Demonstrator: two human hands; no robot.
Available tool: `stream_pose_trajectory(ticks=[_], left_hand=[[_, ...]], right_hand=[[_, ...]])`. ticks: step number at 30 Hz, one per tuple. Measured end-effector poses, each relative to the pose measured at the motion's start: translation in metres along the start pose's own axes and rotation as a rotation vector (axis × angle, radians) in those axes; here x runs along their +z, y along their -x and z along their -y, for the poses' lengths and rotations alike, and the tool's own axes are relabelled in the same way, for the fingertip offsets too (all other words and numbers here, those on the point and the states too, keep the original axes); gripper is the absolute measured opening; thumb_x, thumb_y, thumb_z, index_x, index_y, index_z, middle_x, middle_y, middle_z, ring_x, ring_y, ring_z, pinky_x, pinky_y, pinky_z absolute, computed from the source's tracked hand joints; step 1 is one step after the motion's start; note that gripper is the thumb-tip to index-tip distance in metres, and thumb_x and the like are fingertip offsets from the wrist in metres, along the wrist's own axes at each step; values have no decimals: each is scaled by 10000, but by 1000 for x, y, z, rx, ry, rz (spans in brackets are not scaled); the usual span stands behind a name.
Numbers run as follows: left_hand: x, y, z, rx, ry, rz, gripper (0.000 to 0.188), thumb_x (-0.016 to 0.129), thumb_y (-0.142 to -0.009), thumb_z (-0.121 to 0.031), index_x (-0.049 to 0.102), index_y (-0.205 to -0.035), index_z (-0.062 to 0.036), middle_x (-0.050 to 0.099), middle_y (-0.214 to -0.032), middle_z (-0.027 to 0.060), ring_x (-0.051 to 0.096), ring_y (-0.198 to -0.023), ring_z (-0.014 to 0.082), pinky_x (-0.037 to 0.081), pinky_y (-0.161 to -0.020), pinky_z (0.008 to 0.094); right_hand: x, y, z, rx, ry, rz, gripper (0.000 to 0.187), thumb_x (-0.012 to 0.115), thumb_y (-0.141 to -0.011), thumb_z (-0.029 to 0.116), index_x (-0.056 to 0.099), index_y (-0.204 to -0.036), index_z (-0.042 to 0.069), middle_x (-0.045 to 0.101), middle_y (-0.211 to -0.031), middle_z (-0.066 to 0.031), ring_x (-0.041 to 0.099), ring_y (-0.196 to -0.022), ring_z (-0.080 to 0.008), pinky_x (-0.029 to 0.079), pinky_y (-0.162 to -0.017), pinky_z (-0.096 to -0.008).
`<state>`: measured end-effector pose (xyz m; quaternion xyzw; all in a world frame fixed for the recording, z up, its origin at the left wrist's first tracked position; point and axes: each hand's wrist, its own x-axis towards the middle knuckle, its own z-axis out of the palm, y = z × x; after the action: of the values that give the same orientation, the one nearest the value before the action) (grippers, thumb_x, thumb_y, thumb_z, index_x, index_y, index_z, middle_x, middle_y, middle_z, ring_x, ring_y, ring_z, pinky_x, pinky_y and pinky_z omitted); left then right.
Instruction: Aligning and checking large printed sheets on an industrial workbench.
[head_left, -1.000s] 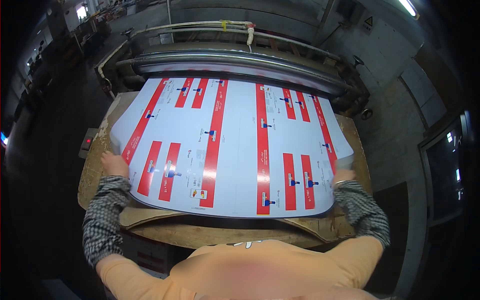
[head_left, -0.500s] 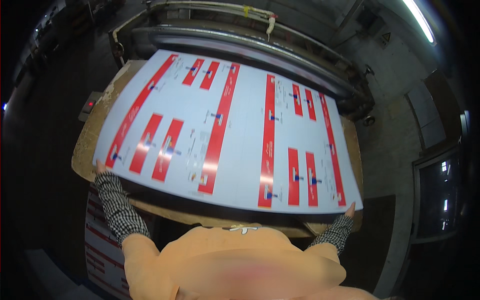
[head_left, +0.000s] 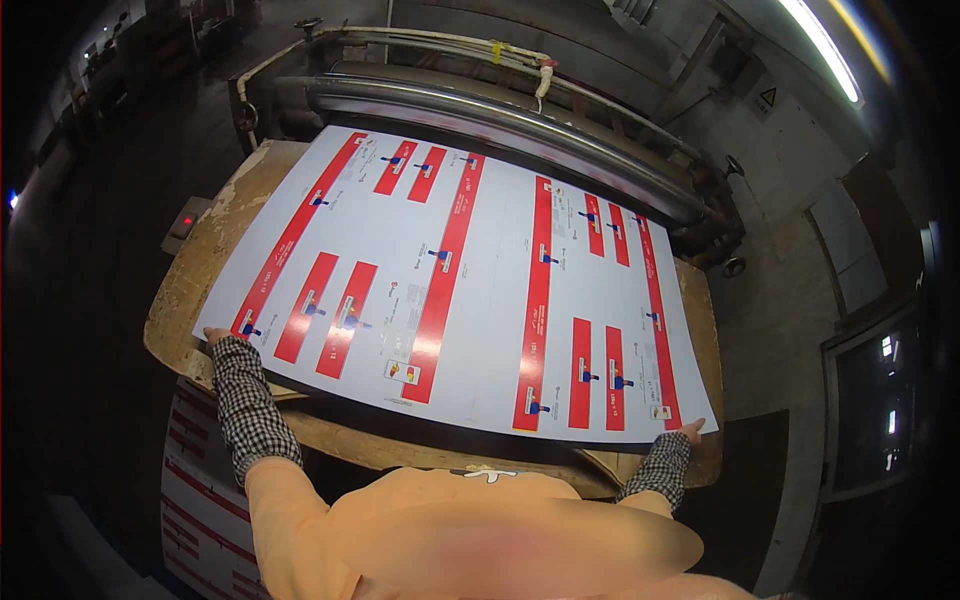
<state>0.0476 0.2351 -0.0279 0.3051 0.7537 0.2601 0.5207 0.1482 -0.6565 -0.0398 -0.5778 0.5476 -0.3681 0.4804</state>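
A large white printed sheet with red bars and small blue pictures lies in front of me, its far edge at the metal rollers. At its near left corner, my left hand grips the edge, partly hidden by the sheet. Near the opposite near corner, my right hand holds the edge with a digit lying on top; its other fingers are hidden underneath. Checked sleeves cover both forearms. Beneath the sheet is a worn wooden table, showing along its left and near sides.
Pipes run above the roller machine, with a handwheel at its right end. A switch box with a red light sits by the table's left edge. More printed sheets are stacked low at my left. A dark-paned frame stands at right.
The view has tilted slightly, so machine and sheet sit lower in the picture. My right hand is a little farther in from the sheet's corner. Both hands stay on the near edge.
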Motion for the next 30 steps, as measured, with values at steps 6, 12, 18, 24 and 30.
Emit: stream_pose_trajectory(ticks=[6,12,18,24,30], left_hand=[[5,-4,2,38,-137,41,624,220,-916,-438,355,-1221,90,504,-1158,212,514,-1063,278,450,-878,367],[-8,-4,38,164,-220,159,470,544,-784,-273,497,-1034,123,575,-1018,212,598,-849,264,495,-723,367],[-42,151,189,-72,380,1040,311,533,-813,-155,492,-1076,4,561,-999,108,555,-941,224,472,-815,386],[-67,213,216,-442,69,1240,462,541,-833,-289,385,-1182,-31,410,-1206,191,447,-1097,328,384,-916,452],[-49,213,229,-352,-155,1289,447,468,-881,-342,363,-1192,-38,483,-1146,188,467,-1084,363,380,-908,506]], right_hand=[[-5,16,5,-12,28,40,571,530,-833,370,498,-962,-185,585,-920,-265,611,-802,-324,534,-664,-369],[-11,17,-10,14,209,-23,560,493,-846,396,539,-949,-152,612,-886,-226,622,-789,-302,540,-648,-352],[-5,-10,-33,41,303,58,778,546,-741,576,526,-852,-193,597,-805,-281,612,-758,-356,518,-638,-391],[10,53,-21,68,433,68,702,474,-793,560,567,-954,-117,610,-897,-232,607,-816,-325,494,-724,-393],[-33,61,24,23,536,21,699,420,-816,561,572,-965,-105,614,-912,-219,608,-812,-328,485,-725,-404]])
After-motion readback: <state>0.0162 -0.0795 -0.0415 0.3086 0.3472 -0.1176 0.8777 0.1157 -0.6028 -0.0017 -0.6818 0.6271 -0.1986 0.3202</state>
